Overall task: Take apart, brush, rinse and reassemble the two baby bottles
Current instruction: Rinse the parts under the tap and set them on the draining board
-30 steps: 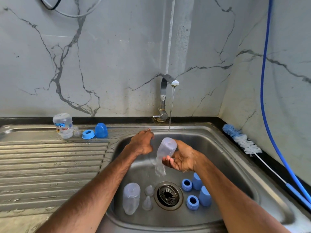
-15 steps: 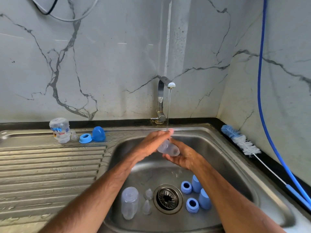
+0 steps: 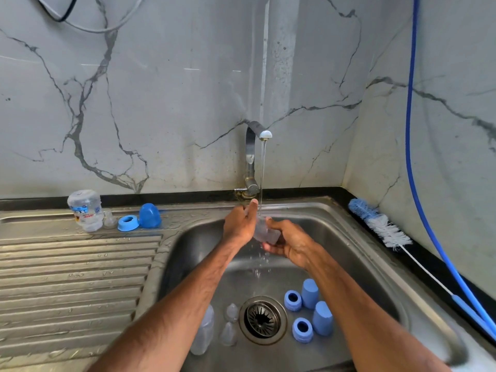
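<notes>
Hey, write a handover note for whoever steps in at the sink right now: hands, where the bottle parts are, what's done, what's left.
Left hand: flat against the bottle under the tap stream.
Right hand: cups that bottle from below.
In the sink: second bottle, two teats, two rings, two caps. Brush lies on the right counter.
Done: both bottles taken apart; brushing cannot be confirmed.
Left: finish this rinse, rinse the other parts, reassemble both.

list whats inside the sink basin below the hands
Around the drain strainer: a clear bottle lying down, two clear nipples, two blue rings, two blue caps. The arms cover part of the basin floor.
</notes>
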`<state>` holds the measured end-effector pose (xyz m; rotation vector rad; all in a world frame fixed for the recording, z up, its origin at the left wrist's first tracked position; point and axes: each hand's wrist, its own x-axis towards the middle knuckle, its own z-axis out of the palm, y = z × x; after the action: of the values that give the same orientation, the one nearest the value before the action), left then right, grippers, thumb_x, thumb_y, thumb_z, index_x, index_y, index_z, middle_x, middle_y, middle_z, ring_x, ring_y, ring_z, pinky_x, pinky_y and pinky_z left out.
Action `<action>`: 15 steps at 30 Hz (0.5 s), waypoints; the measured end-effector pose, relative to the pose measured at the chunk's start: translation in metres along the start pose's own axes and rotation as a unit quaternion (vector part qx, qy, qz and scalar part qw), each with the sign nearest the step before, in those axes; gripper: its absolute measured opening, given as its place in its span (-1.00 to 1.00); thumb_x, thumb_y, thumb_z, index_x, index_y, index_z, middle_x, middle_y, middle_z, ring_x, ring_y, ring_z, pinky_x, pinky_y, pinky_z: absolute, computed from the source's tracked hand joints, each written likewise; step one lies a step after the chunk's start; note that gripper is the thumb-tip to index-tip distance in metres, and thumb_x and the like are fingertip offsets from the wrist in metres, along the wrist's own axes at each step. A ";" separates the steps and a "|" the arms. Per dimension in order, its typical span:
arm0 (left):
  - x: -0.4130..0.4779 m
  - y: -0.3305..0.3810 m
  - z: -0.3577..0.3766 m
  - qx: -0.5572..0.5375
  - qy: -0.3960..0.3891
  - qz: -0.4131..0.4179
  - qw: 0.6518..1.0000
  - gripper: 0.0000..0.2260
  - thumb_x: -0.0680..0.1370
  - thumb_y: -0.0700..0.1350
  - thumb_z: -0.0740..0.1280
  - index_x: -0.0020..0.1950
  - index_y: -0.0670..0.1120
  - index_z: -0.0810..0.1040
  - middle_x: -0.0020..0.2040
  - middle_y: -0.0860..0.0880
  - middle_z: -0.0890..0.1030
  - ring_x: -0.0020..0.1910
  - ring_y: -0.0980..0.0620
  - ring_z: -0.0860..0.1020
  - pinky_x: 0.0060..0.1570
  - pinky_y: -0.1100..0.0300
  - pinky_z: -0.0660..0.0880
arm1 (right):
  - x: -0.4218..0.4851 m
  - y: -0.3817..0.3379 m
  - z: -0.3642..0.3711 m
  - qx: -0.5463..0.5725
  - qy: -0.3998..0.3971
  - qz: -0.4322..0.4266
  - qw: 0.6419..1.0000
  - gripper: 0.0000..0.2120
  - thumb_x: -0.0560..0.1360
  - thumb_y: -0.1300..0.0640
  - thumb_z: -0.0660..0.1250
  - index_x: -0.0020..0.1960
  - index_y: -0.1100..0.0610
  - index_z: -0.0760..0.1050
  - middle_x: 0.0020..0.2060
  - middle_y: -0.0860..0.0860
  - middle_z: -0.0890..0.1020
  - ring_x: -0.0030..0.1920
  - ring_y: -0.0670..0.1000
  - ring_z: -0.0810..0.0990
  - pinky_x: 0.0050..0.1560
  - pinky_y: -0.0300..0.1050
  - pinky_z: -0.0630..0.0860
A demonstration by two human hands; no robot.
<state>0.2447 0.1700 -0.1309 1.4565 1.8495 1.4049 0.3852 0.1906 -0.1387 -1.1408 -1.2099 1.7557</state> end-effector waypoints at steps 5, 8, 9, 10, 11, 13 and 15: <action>-0.006 0.000 0.012 -0.110 -0.094 -0.002 0.989 -0.68 0.62 0.11 0.37 0.24 -0.08 0.59 0.04 -0.04 0.70 0.00 0.01 0.69 -0.03 0.18 0.62 | 0.002 0.004 -0.012 0.108 0.006 0.079 0.991 -0.59 0.73 -0.04 0.17 0.14 0.33 0.52 -0.30 0.18 0.62 -0.50 -0.08 0.46 -0.65 -0.33 0.34; -0.009 0.007 0.007 -0.257 -0.102 -0.023 0.961 -0.75 0.60 0.01 0.43 0.25 -0.03 0.59 0.10 -0.05 0.68 0.00 0.06 0.67 -0.13 0.23 0.61 | 0.001 0.000 -0.012 0.132 -0.041 0.081 0.987 -0.60 0.72 -0.05 0.15 0.05 0.27 0.53 -0.36 0.06 0.54 -0.58 -0.15 0.38 -0.68 -0.35 0.24; -0.009 0.007 0.005 -0.263 -0.094 -0.021 0.960 -0.77 0.61 0.00 0.42 0.23 -0.03 0.59 0.09 -0.07 0.69 -0.02 0.05 0.67 -0.16 0.24 0.62 | 0.000 0.000 -0.010 0.122 -0.048 0.078 0.988 -0.58 0.73 -0.07 0.14 0.08 0.28 0.53 -0.34 0.08 0.58 -0.58 -0.14 0.42 -0.68 -0.35 0.27; -0.010 0.007 0.005 -0.242 -0.081 -0.012 0.967 -0.77 0.61 0.02 0.41 0.21 -0.04 0.60 0.07 -0.06 0.69 -0.03 0.05 0.67 -0.19 0.25 0.62 | -0.001 0.000 -0.006 0.110 -0.049 0.075 0.990 -0.53 0.73 -0.11 0.13 0.13 0.31 0.53 -0.29 0.15 0.64 -0.54 -0.10 0.51 -0.65 -0.34 0.35; -0.011 0.006 0.005 -0.209 -0.065 -0.002 0.976 -0.76 0.62 0.05 0.40 0.20 -0.04 0.59 0.05 -0.03 0.69 -0.04 0.05 0.67 -0.18 0.27 0.62 | -0.002 0.000 -0.003 0.102 -0.047 0.073 0.991 -0.48 0.72 -0.15 0.14 0.19 0.34 0.52 -0.22 0.22 0.70 -0.46 -0.02 0.62 -0.59 -0.29 0.47; -0.014 0.005 0.003 -0.136 -0.020 0.005 0.991 -0.69 0.60 0.11 0.40 0.24 -0.03 0.56 0.06 0.04 0.66 -0.02 0.06 0.67 -0.13 0.28 0.61 | -0.005 0.000 0.005 0.097 -0.055 0.067 0.991 -0.48 0.69 -0.19 0.21 0.23 0.30 0.53 -0.10 0.29 0.73 -0.24 0.14 0.73 -0.37 -0.11 0.66; -0.014 0.005 0.001 -0.087 0.012 0.020 0.996 -0.60 0.58 0.12 0.42 0.30 -0.09 0.54 0.09 0.00 0.66 -0.01 0.00 0.68 -0.08 0.17 0.65 | -0.008 -0.001 0.011 0.106 -0.080 0.060 0.989 -0.52 0.67 -0.14 0.26 0.25 0.29 0.55 0.01 0.28 0.70 -0.14 0.17 0.72 -0.22 -0.02 0.69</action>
<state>0.2530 0.1581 -0.1306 1.4034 1.6739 1.5662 0.3775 0.1802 -0.1342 -0.9816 -1.0332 2.0453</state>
